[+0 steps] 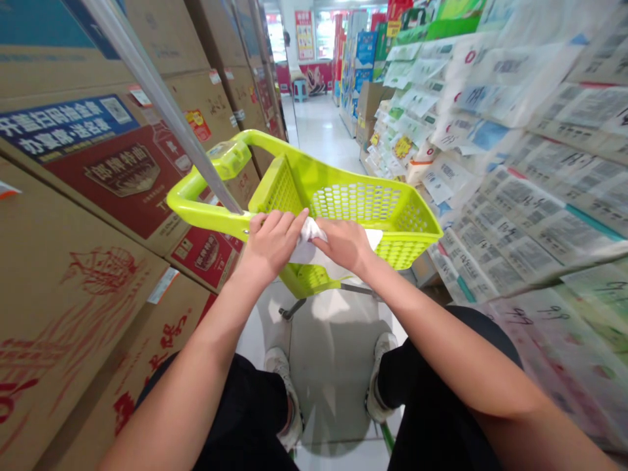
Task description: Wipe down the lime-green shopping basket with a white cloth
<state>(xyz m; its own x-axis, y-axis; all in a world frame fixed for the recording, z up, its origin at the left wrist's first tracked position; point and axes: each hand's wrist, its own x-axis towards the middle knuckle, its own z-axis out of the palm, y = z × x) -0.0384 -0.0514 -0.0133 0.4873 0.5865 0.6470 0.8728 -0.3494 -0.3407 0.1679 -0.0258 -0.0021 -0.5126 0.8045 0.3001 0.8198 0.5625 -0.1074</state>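
A lime-green plastic shopping basket [350,171] with perforated walls stands tilted in front of me, between stacked goods. My left hand [275,241] is closed over the near rim of the basket, its fingers curled over the top. Just to the right, my right hand [342,243] is closed on a white cloth [313,230], pressing it against the same rim. Part of the cloth hangs down over the basket's near side, below my hands. A grey metal bar [169,108] runs from the rim left of my hands up to the top left.
Cardboard cartons [112,176] are stacked high along the left. On the right, wrapped paper packs [490,216] with handwritten prices form a tall pile close to the basket. A tiled aisle [321,124] leads back to a blue stool [300,89]. My shoes flank the floor below.
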